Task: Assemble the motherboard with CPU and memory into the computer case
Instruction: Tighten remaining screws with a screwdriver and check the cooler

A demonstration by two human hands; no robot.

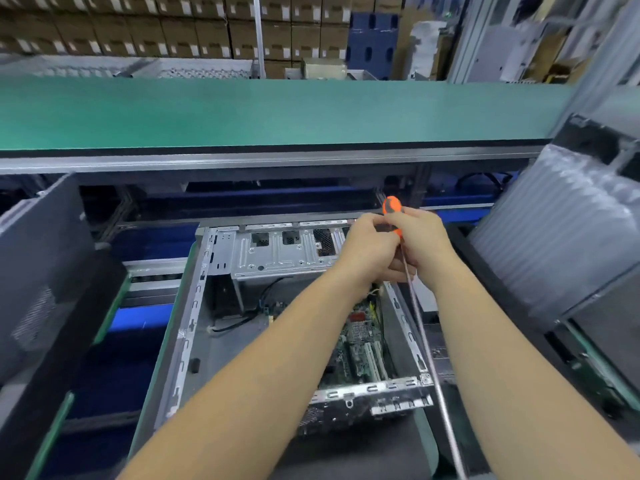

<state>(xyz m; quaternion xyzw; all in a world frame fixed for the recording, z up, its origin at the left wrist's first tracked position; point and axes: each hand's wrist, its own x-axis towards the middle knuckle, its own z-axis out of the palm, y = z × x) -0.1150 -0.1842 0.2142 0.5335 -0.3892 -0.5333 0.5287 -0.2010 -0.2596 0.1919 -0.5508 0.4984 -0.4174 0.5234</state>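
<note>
An open metal computer case (194, 306) lies on its side in front of me. Inside it sits a green motherboard (360, 348), partly hidden by my left forearm. A silver drive cage (277, 251) fills the case's far end. My right hand (426, 244) grips an orange-handled screwdriver (392, 205) above the case's far right corner. Its long metal shaft (424, 337) runs down toward me past the case's right wall. My left hand (367, 251) is closed against the handle beside the right hand.
A green conveyor belt (277, 112) runs across behind the case. Another dark case (38, 271) stands at the left. A bubble-wrapped unit (561, 237) stands at the right. Black cables (242, 320) lie on the case floor. Stacked cardboard boxes (173, 26) fill the background.
</note>
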